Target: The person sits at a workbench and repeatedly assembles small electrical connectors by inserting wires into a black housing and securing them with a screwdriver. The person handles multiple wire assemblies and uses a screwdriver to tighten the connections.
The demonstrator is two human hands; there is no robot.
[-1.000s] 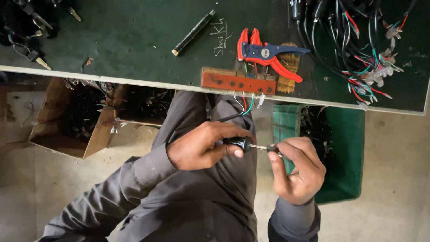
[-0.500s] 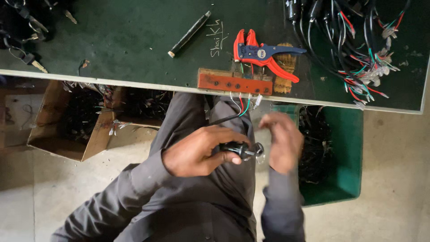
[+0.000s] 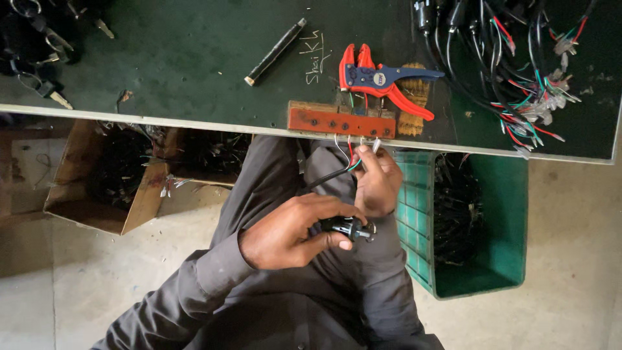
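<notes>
Fingers (image 3: pixel 327 240) of the left hand (image 3: pixel 291 230) are curled tight around a small black connector (image 3: pixel 346 227), the thumb pressing along its underside and the other fingers wrapped over the top, so that only its round metal-tipped end pokes out to the right of the fist. Just beyond that end, the right hand (image 3: pixel 376 181) reaches up with its fingers bunched together and pinched on the coloured wire ends (image 3: pixel 353 152), white, red and green, that hang just below the edge of the surface (image 3: pixel 194 71). A black cable (image 3: pixel 327 176) runs from those wires down toward the connector in the left fist. Both hands work over the person's lap in grey clothing.

Directly above the wires, a red drilled block (image 3: pixel 340 121) sits at the edge of the dark green surface. Behind it lies a red and blue wire stripper (image 3: pixel 382 81), and farther left a black pen-like tool (image 3: pixel 275 42). A tangle of black wire harnesses (image 3: pixel 512 71) spreads over the far right. On the floor, a green crate (image 3: pixel 495 227) stands to the right and a cardboard box (image 3: pixel 139 201) to the left.
</notes>
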